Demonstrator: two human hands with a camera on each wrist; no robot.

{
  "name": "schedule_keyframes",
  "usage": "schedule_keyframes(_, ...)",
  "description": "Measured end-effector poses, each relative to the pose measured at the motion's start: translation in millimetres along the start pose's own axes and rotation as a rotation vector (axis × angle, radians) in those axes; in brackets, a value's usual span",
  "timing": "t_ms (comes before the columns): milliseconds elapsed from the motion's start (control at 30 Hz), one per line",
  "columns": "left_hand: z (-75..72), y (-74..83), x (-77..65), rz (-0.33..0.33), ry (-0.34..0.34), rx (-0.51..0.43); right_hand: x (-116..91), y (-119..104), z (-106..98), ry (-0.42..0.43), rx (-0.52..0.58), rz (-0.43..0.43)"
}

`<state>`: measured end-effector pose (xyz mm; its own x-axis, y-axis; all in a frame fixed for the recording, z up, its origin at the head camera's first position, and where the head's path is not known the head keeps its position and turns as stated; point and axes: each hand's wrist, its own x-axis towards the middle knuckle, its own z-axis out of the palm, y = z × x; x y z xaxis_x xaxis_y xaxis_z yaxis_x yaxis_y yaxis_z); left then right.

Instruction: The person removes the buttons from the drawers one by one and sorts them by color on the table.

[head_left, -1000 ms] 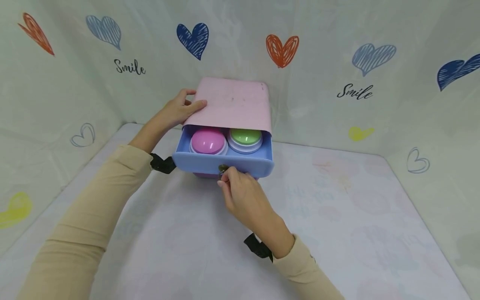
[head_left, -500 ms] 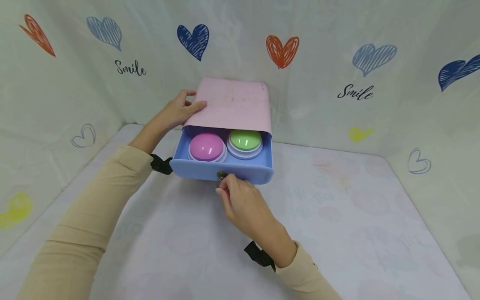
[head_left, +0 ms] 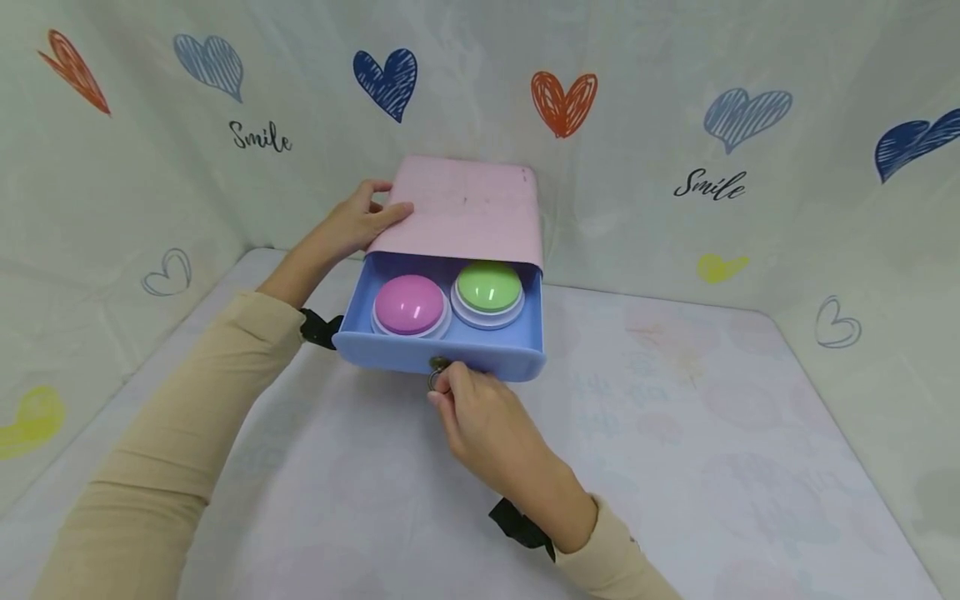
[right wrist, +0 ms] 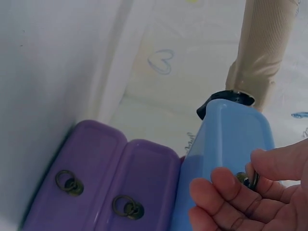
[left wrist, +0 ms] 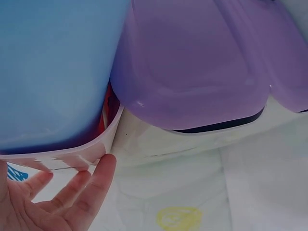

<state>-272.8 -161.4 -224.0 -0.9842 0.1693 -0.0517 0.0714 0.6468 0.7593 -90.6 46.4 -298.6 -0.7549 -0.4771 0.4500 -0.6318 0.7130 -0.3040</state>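
Note:
A small drawer cabinet with a pink top (head_left: 465, 208) stands near the back wall, its blue top drawer (head_left: 397, 352) pulled well out. Inside the drawer sit a pink-domed push button (head_left: 408, 305) on the left and a green-domed push button (head_left: 489, 287) on the right, both on white bases. My right hand (head_left: 491, 425) pinches the metal ring pull (right wrist: 255, 181) on the drawer front. My left hand (head_left: 360, 218) rests on the cabinet's left side, thumb on the top and fingers extended against the side (left wrist: 94, 195). Two purple drawers (right wrist: 149, 187) lie below, pushed in.
Brass-coloured ring pulls (right wrist: 124, 205) hang on the purple drawers. A pale cloth (head_left: 675, 433) covers the table. Behind it hangs a light curtain (head_left: 630, 208) printed with hearts and words. Black straps (head_left: 517, 527) circle both wrists.
My right hand has drawn the blue drawer further out toward me by its ring, and both push buttons have come forward with it. My left hand has stayed on the cabinet.

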Motion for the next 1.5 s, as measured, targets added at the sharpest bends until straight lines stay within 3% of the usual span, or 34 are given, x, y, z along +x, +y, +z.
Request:
schedule_keyframes(700, -0.2, 1.3, -2.6, -0.007, -0.012, -0.004, -6.3, -0.4, -2.6, 0.023, -0.020, -0.129)
schedule_keyframes(1133, 0.4, 1.9, -4.8, -0.022, -0.016, -0.016, -6.6, 2.3, -6.6, -0.060, -0.028, -0.167)
schedule_keyframes(1367, 1.4, 2.3, -4.6, -0.036, -0.009, -0.003, -6.8, 2.8, -20.9, -0.135, -0.040, -0.170)
schedule_keyframes(1500, 1.2, 2.6, -4.5, -0.037, -0.011, 0.003, -6.8, 5.7, -33.4, -0.100, 0.006, -0.227)
